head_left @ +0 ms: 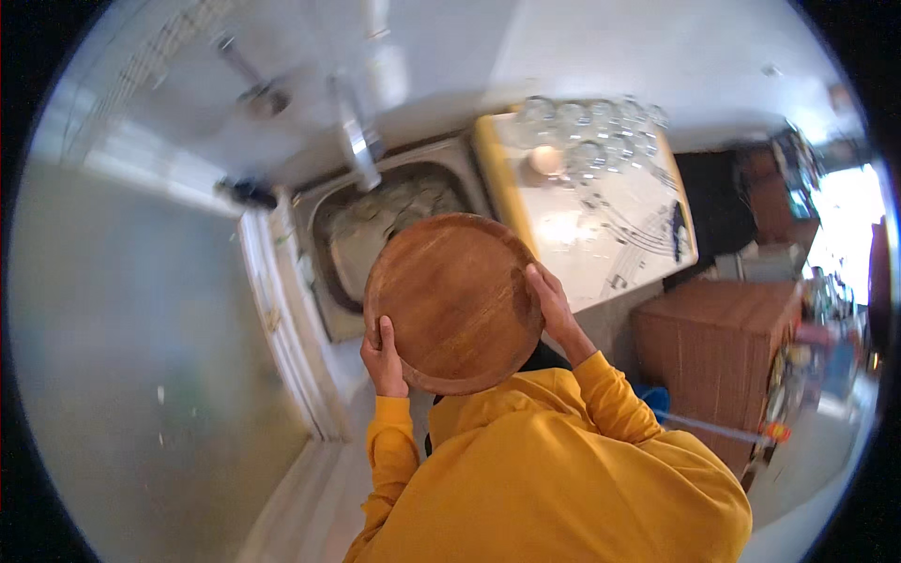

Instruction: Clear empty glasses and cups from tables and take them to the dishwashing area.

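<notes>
1. From my remote station, one round wooden tray with a raised rim (454, 302) fills the middle of the head view, its brown grained face turned up toward the camera and held over the near edge of a single stainless steel sink basin (324, 211).

2. Two bare hands carry it. The left hand (385, 358) grips the tray's lower left rim, thumb laid on the upper face and fingers curled behind. The right hand (552, 302) clasps the right rim, fingers spread along the edge. Both are closed on the tray; neither is free.

3. Both arms wear the sleeves of one mustard-yellow hooded sweatshirt (563, 469), which takes up the lower part of the frame.

4. Inside the basin I make out a cluster of clear glass pieces (399, 202); blur keeps me from counting them. One chrome tap (355, 131) rises behind the basin.

5. Right of the sink lies one pale draining mat with a yellow edge and a black music-note print (601, 225). At its far end stand upturned clear drinking glasses (591, 127), roughly nine, though glare leaves the count uncertain.

6. One brown cardboard box (718, 357) sits below the counter at right.
</notes>
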The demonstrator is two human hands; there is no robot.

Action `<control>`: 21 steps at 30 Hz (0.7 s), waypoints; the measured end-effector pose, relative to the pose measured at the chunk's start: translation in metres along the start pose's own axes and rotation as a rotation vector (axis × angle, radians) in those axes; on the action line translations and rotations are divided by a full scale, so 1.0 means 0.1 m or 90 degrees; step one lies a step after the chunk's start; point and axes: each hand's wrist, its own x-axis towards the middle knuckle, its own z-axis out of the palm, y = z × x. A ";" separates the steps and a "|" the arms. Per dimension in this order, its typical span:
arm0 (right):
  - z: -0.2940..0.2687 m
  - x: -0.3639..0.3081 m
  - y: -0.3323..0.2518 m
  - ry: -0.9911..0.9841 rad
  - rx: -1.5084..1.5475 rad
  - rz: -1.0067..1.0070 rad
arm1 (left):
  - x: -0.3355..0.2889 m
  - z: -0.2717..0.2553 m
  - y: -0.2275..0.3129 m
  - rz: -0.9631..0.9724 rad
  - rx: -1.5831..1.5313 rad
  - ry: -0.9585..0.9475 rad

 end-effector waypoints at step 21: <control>-2.21 -2.77 0.01 0.639 -0.233 -0.110 | -1.75 2.13 -0.96 0.061 0.205 -0.610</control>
